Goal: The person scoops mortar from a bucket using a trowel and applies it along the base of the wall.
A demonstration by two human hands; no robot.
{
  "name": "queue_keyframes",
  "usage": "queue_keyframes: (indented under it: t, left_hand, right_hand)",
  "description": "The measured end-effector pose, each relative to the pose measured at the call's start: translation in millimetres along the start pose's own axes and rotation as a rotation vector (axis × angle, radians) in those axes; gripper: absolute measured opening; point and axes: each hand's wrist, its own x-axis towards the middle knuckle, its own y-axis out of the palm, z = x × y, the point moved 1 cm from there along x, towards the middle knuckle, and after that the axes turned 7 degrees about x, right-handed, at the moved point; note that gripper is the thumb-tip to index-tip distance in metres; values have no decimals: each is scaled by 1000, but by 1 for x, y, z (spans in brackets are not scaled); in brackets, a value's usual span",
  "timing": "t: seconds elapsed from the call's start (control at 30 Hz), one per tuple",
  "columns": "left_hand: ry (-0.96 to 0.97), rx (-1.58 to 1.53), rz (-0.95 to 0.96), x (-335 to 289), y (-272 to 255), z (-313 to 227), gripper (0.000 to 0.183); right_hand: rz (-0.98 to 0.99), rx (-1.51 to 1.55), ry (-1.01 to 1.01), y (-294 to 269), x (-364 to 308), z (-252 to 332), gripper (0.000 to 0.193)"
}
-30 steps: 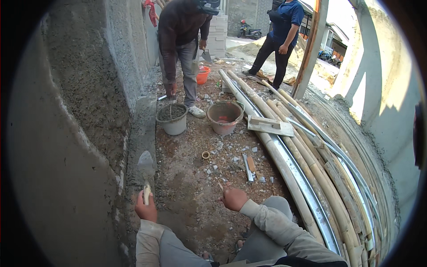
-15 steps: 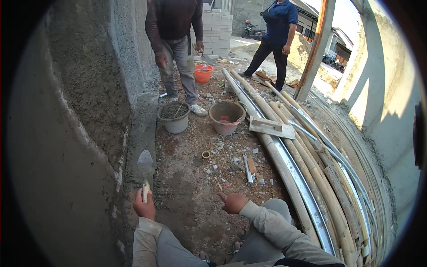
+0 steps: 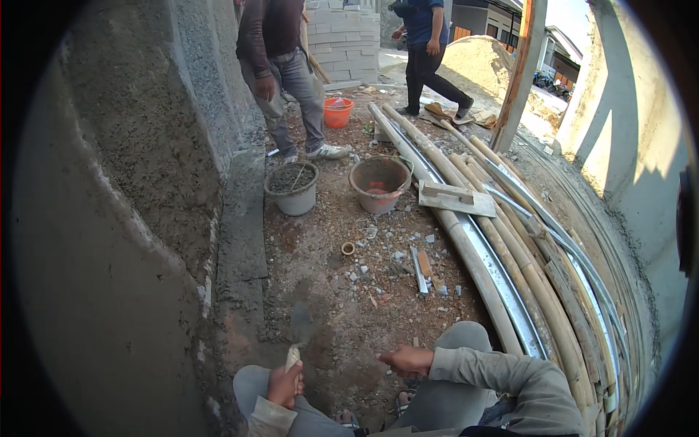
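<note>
My left hand point(image 3: 285, 384) is closed around the pale handle of a trowel point(image 3: 301, 321), low over the ground beside my left knee. The trowel's grey blade points away from me, right of the mortar strip point(image 3: 244, 218) at the foot of the left wall. In front of my right knee, my right hand point(image 3: 409, 360) holds nothing, its fingers loosely bent and the index finger reaching out to the left. Farther ahead stands a bucket of wet grey mortar point(image 3: 291, 191). Right of it is a second bucket point(image 3: 379, 197), with a reddish thing inside.
Bamboo poles point(image 3: 502, 255) and metal strips lie along the right, with a plastering float point(image 3: 456, 199) on top. A partly rough-coated wall point(image 3: 153, 160) rises on the left. Two people stand ahead, near an orange bucket point(image 3: 337, 113) and stacked pale blocks point(image 3: 346, 47).
My left hand has drawn the trowel back and to the right, off the mortar strip. My right hand has shifted slightly right and down. The far person in blue has stepped left.
</note>
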Motion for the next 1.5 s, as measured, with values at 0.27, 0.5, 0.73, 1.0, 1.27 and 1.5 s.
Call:
queue_keyframes:
  t: [0.27, 0.5, 0.73, 1.0, 1.27, 1.5]
  left_hand:
    - [368, 390, -164, 65, -59, -96, 26]
    - [807, 843, -576, 73, -52, -169, 32]
    - [370, 411, -363, 83, -111, -81, 23]
    - [482, 341, -403, 66, -62, -122, 23]
    - [313, 370, -492, -25, -85, -81, 24]
    - [315, -90, -412, 4, -48, -85, 29]
  right_hand:
    - [-890, -408, -335, -266, -29, 61, 49]
    - [-1125, -1048, -896, -220, -40, 142, 90]
    - [-609, -640, 67, -241, -22, -4, 102]
    - [-718, -671, -651, -211, -23, 38, 76]
    - [-509, -576, -572, -205, -90, 16, 60]
    - [-831, -525, -636, -224, -12, 32, 64]
